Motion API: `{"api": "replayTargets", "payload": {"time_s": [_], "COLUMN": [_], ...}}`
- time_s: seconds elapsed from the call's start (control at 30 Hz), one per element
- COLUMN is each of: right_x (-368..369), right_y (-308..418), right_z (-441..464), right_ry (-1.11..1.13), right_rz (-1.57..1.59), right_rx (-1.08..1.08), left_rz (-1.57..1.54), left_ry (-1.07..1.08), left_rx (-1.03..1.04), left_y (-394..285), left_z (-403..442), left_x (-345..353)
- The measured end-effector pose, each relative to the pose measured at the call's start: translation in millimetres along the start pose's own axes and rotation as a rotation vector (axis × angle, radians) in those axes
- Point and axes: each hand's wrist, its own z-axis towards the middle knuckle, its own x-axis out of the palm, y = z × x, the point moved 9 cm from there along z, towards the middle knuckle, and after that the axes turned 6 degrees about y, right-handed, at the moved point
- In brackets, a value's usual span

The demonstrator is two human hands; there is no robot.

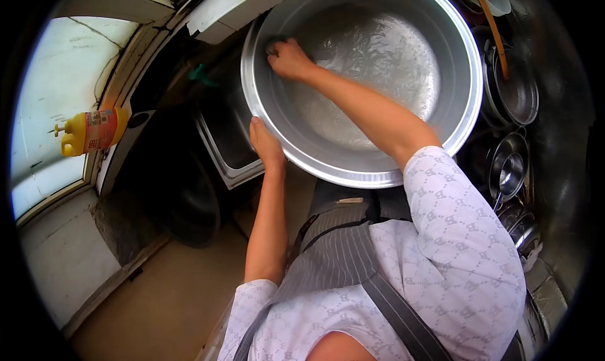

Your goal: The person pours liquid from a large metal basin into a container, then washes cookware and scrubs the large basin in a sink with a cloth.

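Note:
A large round aluminium basin (454, 131) with a wide rim fills the top middle of the head view. Shallow water (378, 58) covers its bottom and catches the light. My right hand (290, 59) reaches inside, fingers closed round a small greyish scrubber (273, 47) against the left inner wall; the scrubber is blurred and mostly covered by the fingers. At the lower left of the basin, my left hand (266, 143) grips the outer rim, with some fingers hidden.
A yellow bottle (94, 131) stands by the window at left. Under the basin's left side is a metal-edged sink or tray (227, 165), beside a dark round pan (195, 209). Several pots, including a steel pan (509, 165), line the right side, with a wooden handle (491, 20) above.

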Motion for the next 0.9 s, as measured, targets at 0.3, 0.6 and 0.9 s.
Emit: {"api": "replayTargets", "payload": {"time_s": [0.3, 0.6, 0.9], "right_x": [18.8, -104.7, -3.6], "right_y": [44.9, 9.3, 72.8], "right_z": [-195.2, -282.2, -243.4], "right_ry": [0.697, 1.061, 0.797], "right_rz": [0.001, -0.304, -0.291], "right_rx": [-0.197, -0.037, -0.459], "left_rz": [-0.26, -0.41, -0.959], "left_ry": [0.052, 0.135, 0.045], "left_rx": [-0.062, -0.08, -0.268], "left_y": [6.5, 18.1, 54.8], "left_z": [2.4, 3.2, -3.0], "left_x": [6.9, 8.0, 11.0]}}
